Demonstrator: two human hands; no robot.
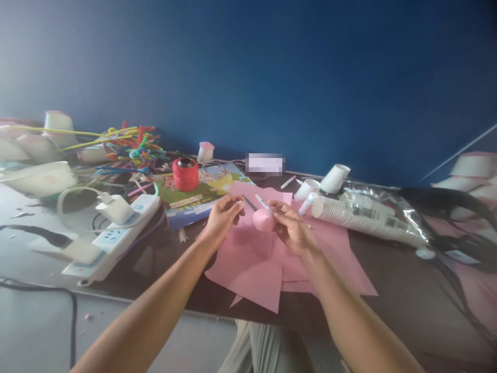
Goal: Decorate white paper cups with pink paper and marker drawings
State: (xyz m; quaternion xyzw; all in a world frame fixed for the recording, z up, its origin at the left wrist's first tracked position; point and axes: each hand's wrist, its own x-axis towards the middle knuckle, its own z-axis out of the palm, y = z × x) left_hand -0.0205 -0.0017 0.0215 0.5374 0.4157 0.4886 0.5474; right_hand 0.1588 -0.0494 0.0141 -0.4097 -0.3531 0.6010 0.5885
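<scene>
My right hand (290,224) holds a rounded pink paper piece (264,220) above the pink sheets. A white pen (263,201) sticks out from the same fingers, pointing up and to the left. My left hand (227,215) is just left of the pink piece, thumb and fingertips pinched together; whatever is between them is too small to make out. Between the hands is a thin dark stick (249,202); I cannot tell whether it lies on the paper or is held. Beneath both hands, pink paper sheets (248,269) overlap on the dark table.
A red string spool (185,175) stands on a colourful booklet (194,199). To the left are a power strip (116,233) and bundled pipe cleaners (140,147). On the right lie stacked paper cups (361,215) in clear plastic, with loose cups (335,178) behind.
</scene>
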